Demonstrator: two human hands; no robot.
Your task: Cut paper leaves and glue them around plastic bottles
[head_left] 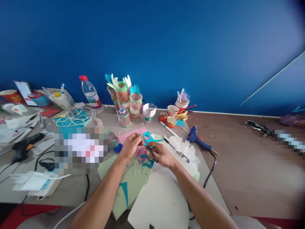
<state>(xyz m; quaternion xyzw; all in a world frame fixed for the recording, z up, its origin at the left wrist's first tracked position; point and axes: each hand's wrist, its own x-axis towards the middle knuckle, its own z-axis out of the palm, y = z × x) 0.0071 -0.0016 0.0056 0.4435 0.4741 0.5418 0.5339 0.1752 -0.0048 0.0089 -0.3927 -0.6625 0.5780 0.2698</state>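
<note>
My right hand (162,153) is closed around a slim dark pointed tool (153,155). Its thin tip points up and left, toward my left hand; its exact kind is unclear. My left hand (132,144) pinches with thumb and fingers beside that tip, and whatever sits between them is too small to name. Below both hands lie blue paper scraps (149,163), a pink round piece (141,153) and a green paper sheet (135,181) with thin cut strips on it. A black pen (175,148) rests on white paper to the right of my right hand.
Decorated bottle pots (122,93) stand against the blue wall, near a water bottle (91,95). Small paper cups (171,121) are right of them. A blue glue gun (197,140) lies at the right, its cord trailing down. Another, black glue gun (26,148) is at left.
</note>
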